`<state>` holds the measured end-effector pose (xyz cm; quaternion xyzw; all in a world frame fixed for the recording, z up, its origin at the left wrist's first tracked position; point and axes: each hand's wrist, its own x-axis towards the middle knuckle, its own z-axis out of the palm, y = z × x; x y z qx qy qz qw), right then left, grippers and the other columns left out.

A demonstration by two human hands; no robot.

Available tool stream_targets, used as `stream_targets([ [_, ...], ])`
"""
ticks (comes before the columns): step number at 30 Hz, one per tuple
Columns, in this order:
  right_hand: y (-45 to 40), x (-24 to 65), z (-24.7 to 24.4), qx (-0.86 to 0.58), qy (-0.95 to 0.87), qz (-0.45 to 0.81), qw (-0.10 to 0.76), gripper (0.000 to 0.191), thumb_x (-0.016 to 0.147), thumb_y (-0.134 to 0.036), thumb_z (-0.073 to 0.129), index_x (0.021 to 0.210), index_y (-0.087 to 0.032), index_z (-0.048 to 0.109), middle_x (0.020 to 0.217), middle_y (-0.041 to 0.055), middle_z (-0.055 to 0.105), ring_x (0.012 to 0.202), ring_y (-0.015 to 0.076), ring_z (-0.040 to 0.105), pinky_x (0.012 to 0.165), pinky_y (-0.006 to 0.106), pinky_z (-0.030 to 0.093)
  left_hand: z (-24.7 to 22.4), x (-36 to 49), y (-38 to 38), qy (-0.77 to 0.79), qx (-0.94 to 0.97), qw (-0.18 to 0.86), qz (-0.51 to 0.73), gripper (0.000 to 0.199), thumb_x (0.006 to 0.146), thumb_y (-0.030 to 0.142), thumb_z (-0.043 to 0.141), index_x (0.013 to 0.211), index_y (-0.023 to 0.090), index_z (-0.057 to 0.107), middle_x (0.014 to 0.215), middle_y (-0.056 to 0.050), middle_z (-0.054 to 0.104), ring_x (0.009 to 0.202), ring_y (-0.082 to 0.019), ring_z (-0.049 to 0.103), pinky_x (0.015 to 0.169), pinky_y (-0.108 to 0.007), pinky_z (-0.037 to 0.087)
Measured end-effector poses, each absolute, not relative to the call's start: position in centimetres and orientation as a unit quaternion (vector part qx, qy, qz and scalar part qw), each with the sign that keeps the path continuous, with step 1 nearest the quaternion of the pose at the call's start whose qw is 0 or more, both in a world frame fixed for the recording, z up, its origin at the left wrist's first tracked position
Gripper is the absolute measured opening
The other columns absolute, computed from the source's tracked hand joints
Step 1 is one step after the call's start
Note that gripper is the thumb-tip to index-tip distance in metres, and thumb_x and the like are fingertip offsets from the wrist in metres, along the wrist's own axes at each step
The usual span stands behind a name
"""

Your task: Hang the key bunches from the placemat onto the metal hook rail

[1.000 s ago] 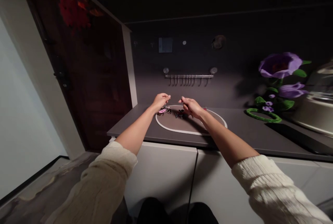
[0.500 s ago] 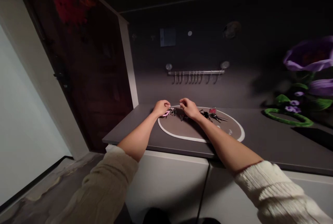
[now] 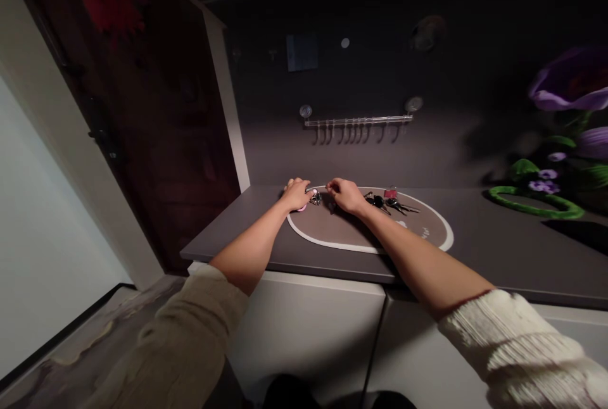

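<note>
My left hand (image 3: 296, 194) rests over the left end of a brown oval mat (image 3: 342, 232) with a white rim. A pink item (image 3: 301, 209) shows under its palm, and a small bunch of metal keys (image 3: 316, 197) lies beside its fingertips. Its fingers are spread forward. My right hand (image 3: 344, 195) is over the mat's middle, fingers curled together; what they hold, if anything, is too small to name. A small dark item lies just below those fingers. Right of this hand are black-headed keys (image 3: 379, 201), more keys (image 3: 396, 206) and a red clip (image 3: 390, 192).
A clear rail with hooks (image 3: 358, 121) is fixed to the dark wall above the grey counter (image 3: 479, 238). Purple flowers (image 3: 565, 89) and a green ring (image 3: 536, 202) stand at the right. A dark red door (image 3: 175, 162) is at the left.
The left hand's fingers have opened and now reach flatter over the pink item. My right hand stays near the mat's middle, its fingers drawn closer together. The view has shifted slightly.
</note>
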<state>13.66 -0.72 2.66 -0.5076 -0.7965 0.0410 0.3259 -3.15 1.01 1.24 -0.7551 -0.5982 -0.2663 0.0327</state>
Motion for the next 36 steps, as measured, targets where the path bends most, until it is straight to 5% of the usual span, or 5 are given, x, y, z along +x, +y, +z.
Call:
stream_targets([
  [27, -0.6, 13.4, 2.7, -0.490, -0.815, 0.043, 0.306, 0.019, 0.077, -0.023, 0.050, 0.087, -0.016, 0.064, 0.080, 0.0051, 0.066, 0.071, 0.0124, 0.055, 0.066, 0.020, 0.036, 2.4, -2.2, -0.7, -0.568, -0.759, 0.034, -0.316, 0.019, 0.075, 0.027, 0.049, 0.081, 0.022, 0.066, 0.090, -0.002, 0.067, 0.090, -0.019, 0.052, 0.085, -0.033, 0.034],
  [36, -1.5, 13.1, 3.1, -0.450, -0.829, 0.077, 0.323, 0.018, 0.072, -0.024, 0.052, 0.083, -0.016, 0.064, 0.077, 0.0028, 0.066, 0.065, 0.0108, 0.053, 0.060, 0.019, 0.035, 2.6, -2.1, -0.4, -0.518, -0.710, -0.102, -0.466, 0.014, 0.068, 0.022, 0.056, 0.075, 0.015, 0.065, 0.074, -0.003, 0.066, 0.066, -0.012, 0.057, 0.066, -0.024, 0.043],
])
